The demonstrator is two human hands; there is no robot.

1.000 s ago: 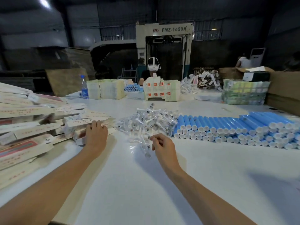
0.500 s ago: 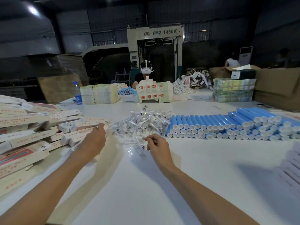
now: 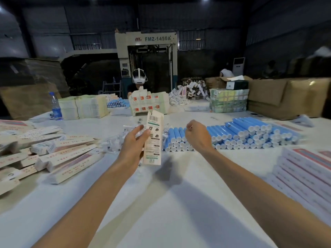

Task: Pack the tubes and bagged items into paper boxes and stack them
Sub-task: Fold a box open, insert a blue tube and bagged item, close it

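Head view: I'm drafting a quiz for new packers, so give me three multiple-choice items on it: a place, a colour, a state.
1. Where do the tubes lie?
A. left of the held paper box
B. right of it
C. on top of it

2. What colour are the tube bodies?
A. red
B. green
C. blue

3. How is the paper box?
A. lying flat
B. held upright by the left hand
C. torn in two

Answers:
1 B, the rows of tubes stretch rightward from the box.
2 C, blue bodies with white caps.
3 B, fingers curl round its lower part and its barcode end points up.
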